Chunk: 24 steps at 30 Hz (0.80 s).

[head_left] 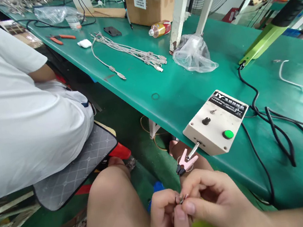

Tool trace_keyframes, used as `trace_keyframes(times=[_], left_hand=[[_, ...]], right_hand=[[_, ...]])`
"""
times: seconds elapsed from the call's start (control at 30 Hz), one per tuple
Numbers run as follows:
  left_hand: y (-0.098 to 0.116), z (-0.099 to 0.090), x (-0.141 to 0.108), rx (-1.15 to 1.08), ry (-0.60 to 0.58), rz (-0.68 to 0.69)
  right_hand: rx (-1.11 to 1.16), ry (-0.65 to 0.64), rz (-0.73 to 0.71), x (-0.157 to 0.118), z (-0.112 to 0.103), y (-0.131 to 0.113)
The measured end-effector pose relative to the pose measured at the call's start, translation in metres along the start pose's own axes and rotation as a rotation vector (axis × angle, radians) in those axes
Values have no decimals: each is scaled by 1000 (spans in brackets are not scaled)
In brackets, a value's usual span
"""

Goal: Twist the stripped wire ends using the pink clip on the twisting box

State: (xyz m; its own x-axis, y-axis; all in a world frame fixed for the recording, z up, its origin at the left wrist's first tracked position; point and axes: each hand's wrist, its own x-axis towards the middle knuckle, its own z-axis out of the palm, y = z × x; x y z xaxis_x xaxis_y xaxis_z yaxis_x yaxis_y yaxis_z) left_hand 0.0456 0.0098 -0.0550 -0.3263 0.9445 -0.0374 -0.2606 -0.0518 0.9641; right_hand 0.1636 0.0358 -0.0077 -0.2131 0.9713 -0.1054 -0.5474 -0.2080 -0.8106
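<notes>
My left hand (170, 218) and my right hand (210, 201) meet fingertip to fingertip low in the head view, above my lap. Both pinch a few thin wires (182, 199), dark and reddish, mostly covered by the fingers. Just beyond them, a pink clip (187, 160) with dark tips sits on the metal shaft of a beige wire-twisting machine (202, 135). That machine stands at the bench edge and has a black knob, a toggle switch and a green button (228, 134).
On the green bench (134, 81) lie a bundle of grey cables (131, 48), orange-handled pliers (60, 38), a bottle (160, 29), a plastic bag (194, 53) and a green-handled tool (269, 36). Black cords (277, 126) run at right. A person in white (15, 106) sits at left.
</notes>
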Motion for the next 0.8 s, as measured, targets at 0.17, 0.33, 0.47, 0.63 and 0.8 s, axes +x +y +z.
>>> trace_keyframes(times=[0.17,0.33,0.47,0.63,0.8], left_hand=[[-11,-16,9,-31,-219,73],[-14,-19,13,-103,-264,91],[-14,-16,15,-105,-274,82],[-10,-14,13,-133,-213,-42],[-8,-15,14,-223,-252,-49]], right_hand=[[-7,10,3,1,0,2],[2,13,-5,1,-3,5],[-9,27,6,1,-2,3],[-39,28,27,3,-2,0],[-99,40,22,3,-2,1]])
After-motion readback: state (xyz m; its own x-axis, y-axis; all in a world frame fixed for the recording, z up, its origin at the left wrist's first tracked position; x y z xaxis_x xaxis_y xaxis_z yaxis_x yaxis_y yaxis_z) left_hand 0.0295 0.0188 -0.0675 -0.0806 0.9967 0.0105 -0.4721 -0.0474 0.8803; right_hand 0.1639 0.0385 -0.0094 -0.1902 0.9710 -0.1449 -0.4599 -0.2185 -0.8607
